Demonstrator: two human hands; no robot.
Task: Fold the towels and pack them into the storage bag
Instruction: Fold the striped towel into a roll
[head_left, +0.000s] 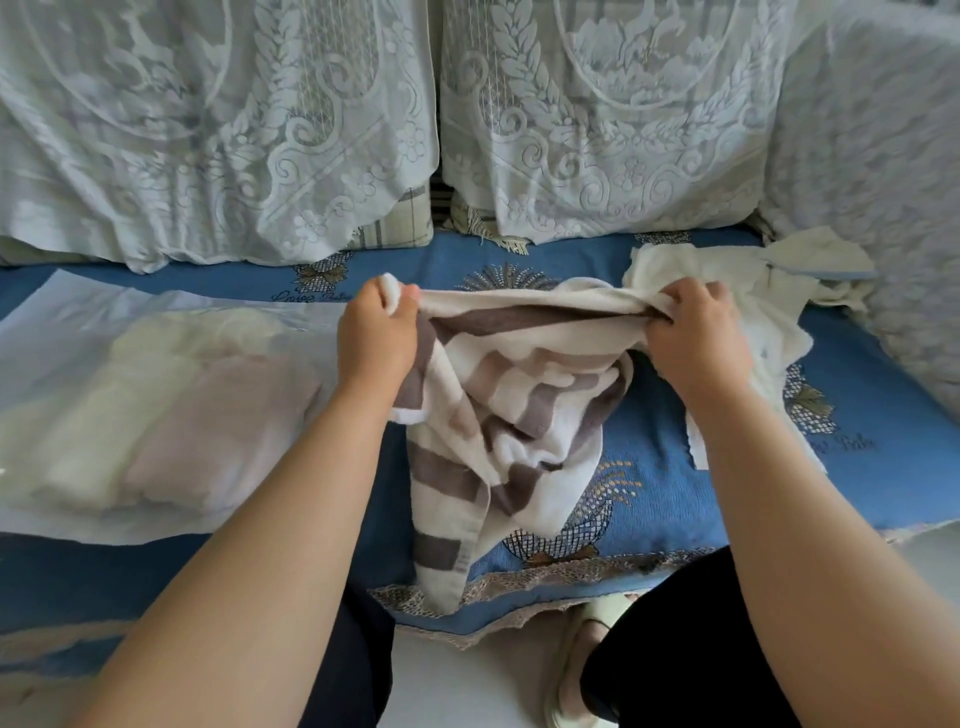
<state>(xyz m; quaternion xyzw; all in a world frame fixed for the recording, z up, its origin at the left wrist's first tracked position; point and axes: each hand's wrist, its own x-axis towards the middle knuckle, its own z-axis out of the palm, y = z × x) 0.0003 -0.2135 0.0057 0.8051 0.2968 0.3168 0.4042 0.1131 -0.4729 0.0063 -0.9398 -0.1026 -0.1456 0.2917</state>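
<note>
both hands, left hand (375, 338) and right hand (693, 332), pinch the top edge of a crumpled brown-and-white striped terry towel (498, 415) hanging over the blue patterned sofa cover (649, 467). folding is only starting; next it likely needs spreading flat. the translucent plastic storage bag (156, 405) lies left.

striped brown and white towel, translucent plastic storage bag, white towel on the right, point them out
striped brown and white towel (498, 415): head view, bunched middle
translucent plastic storage bag (78, 322): head view, bare upper film
white towel (769, 306): head view, crumpled middle
</note>
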